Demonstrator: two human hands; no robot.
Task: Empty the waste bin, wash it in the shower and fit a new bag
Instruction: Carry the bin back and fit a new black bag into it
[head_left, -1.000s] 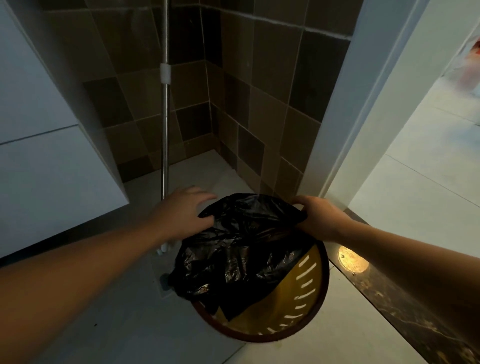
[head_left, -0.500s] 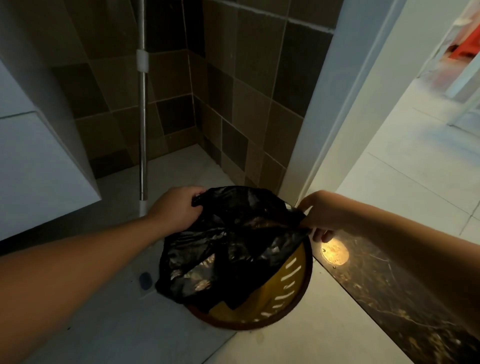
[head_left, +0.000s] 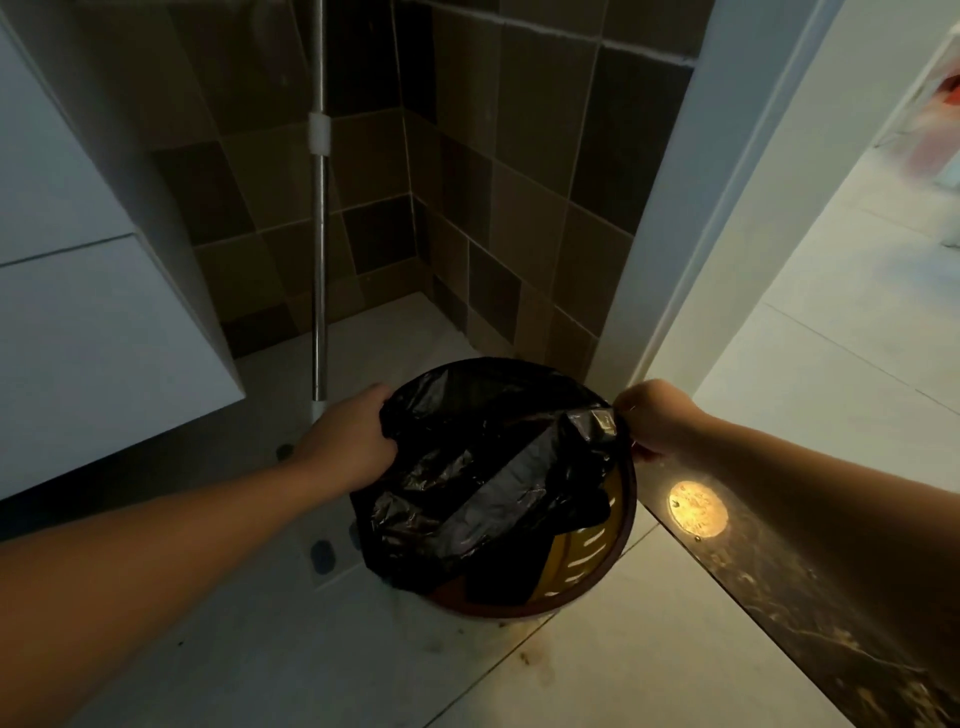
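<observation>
Bag (head_left: 488, 467) over bin (head_left: 597, 577) – left hand (head_left: 348, 447), right hand (head_left: 654, 421) at opposite rims; pole (head_left: 319, 260) behind

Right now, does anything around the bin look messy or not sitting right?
Yes. The black bag covers only the far and left part of the bin's rim; the near right side is bare. Brownish specks stain the floor tiles in front of the bin.
</observation>
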